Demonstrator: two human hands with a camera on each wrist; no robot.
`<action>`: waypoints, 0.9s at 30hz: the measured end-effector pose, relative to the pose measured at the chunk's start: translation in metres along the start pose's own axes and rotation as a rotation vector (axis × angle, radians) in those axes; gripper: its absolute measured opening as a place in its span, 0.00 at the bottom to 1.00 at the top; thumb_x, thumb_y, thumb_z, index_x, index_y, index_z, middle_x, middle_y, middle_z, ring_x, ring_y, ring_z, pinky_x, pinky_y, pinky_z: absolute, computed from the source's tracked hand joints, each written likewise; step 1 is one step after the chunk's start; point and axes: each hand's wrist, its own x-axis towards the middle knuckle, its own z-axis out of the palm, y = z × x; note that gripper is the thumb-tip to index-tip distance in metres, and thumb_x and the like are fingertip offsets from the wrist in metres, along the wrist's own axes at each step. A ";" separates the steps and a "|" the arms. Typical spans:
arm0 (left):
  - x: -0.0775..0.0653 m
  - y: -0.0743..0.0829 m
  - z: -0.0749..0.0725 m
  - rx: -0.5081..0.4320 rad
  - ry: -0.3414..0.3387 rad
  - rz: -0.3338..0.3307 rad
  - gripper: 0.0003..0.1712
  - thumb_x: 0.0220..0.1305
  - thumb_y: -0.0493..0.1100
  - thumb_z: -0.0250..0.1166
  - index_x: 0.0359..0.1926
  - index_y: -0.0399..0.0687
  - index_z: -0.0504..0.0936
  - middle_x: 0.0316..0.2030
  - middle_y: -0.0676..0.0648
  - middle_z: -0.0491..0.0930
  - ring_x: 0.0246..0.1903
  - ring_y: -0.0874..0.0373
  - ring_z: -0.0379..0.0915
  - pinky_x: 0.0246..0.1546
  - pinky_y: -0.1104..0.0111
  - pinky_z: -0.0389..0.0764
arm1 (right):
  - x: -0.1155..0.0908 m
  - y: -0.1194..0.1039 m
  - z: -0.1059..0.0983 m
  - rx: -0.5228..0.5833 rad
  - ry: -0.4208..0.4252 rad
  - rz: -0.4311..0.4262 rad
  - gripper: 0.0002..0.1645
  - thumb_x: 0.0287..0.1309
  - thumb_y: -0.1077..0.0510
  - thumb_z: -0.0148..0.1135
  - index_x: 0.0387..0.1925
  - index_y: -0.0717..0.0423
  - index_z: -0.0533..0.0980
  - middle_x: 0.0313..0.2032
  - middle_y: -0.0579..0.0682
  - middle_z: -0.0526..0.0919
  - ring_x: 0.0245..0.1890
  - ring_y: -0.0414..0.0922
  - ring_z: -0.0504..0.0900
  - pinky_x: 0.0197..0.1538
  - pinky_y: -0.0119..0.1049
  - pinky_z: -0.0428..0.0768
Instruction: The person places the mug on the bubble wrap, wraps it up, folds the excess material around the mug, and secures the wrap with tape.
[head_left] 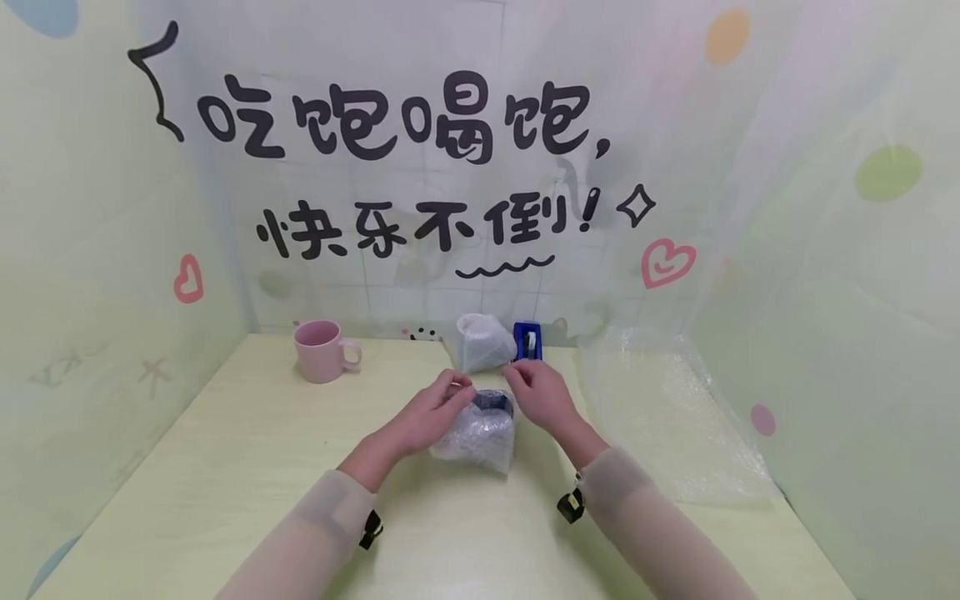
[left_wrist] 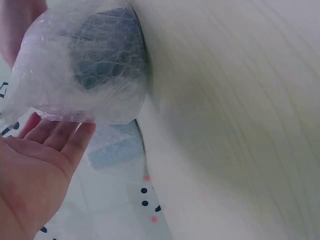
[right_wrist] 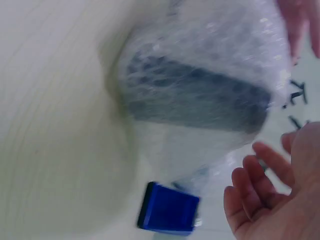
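Observation:
A bundle of bubble wrap (head_left: 476, 442) around a dark object stands mid-table between both hands. Through the plastic, a dark blue patch (left_wrist: 107, 47) shows in the left wrist view and a dark band (right_wrist: 195, 97) in the right wrist view. My left hand (head_left: 435, 408) touches the bundle's upper left side; its fingers (left_wrist: 75, 142) are fairly straight against the wrap, thumb hidden in that wrist view. At the upper right, my right hand (head_left: 543, 396) hovers beside the bundle. In its wrist view the fingers (right_wrist: 242, 185) are loosely bent with nothing visible between them.
Behind the bundle stand a whitish wrapped item (head_left: 486, 343) and a blue tape dispenser (head_left: 527, 340). A pink mug (head_left: 320, 354) is at the back left. A sheet of bubble wrap (head_left: 667, 425) covers the table's right side. Printed curtain walls (head_left: 420, 183) border the table.

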 end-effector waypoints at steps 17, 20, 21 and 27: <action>0.012 -0.011 -0.004 -0.204 -0.047 -0.106 0.44 0.91 0.62 0.27 0.76 0.39 0.77 0.75 0.35 0.77 0.76 0.35 0.72 0.74 0.41 0.76 | -0.072 -0.017 0.006 -0.024 -0.375 -0.076 0.25 0.81 0.39 0.58 0.29 0.47 0.83 0.22 0.37 0.77 0.24 0.35 0.73 0.31 0.33 0.73; 0.009 -0.015 -0.009 -0.234 -0.026 -0.128 0.44 0.90 0.63 0.28 0.75 0.37 0.76 0.72 0.34 0.79 0.72 0.35 0.77 0.69 0.45 0.82 | -0.070 -0.013 0.005 -0.017 -0.353 -0.017 0.25 0.79 0.36 0.60 0.33 0.48 0.85 0.25 0.39 0.80 0.27 0.38 0.76 0.32 0.34 0.76; 0.009 -0.016 -0.010 -0.241 -0.017 -0.133 0.44 0.91 0.63 0.29 0.75 0.36 0.76 0.71 0.34 0.80 0.70 0.36 0.78 0.67 0.46 0.83 | -0.071 -0.013 0.004 -0.015 -0.347 0.002 0.25 0.78 0.35 0.61 0.35 0.48 0.85 0.27 0.39 0.82 0.28 0.38 0.77 0.33 0.35 0.77; 0.003 -0.019 -0.015 -0.240 0.045 -0.172 0.39 0.92 0.58 0.33 0.73 0.32 0.77 0.65 0.31 0.83 0.60 0.40 0.85 0.59 0.50 0.88 | -0.072 -0.013 0.002 -0.010 -0.358 0.071 0.28 0.66 0.31 0.72 0.40 0.51 0.80 0.35 0.45 0.86 0.34 0.41 0.81 0.36 0.37 0.79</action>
